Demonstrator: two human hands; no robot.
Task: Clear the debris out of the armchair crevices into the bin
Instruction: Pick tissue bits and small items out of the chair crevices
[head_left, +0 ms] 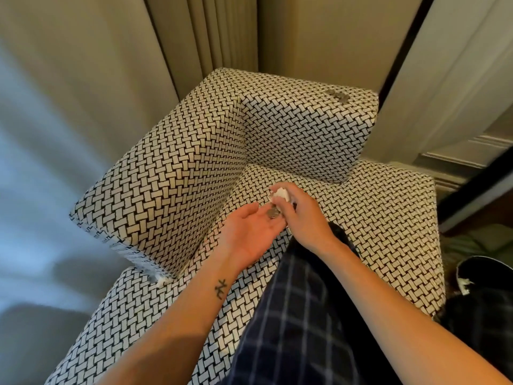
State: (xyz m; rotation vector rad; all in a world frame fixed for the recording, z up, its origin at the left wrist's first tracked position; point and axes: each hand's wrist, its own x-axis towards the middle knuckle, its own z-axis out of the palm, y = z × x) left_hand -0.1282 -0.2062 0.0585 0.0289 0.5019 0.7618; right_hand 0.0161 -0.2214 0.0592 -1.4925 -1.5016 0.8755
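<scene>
Item: crumpled white tissue point(281, 194), shapeless, no clear long axis; gripped in the curled fingers of the right hand point(301, 215) above the armchair point(172, 173) seat. 1 coin point(273, 213) lies on the left hand point(251, 232), palm up, fingers straight. Setting: woven black-and-white upholstery, beige curtains point(208, 31) behind. Small grey pieces point(337, 95) on the armchair's top; dark bin point(483, 261) just right of it.

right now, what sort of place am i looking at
Likely a home or hotel sitting corner, indoors: a black-and-white woven-pattern upholstered armchair, long beige pleated curtains behind it, and white moulded wall panelling at the right.
</scene>
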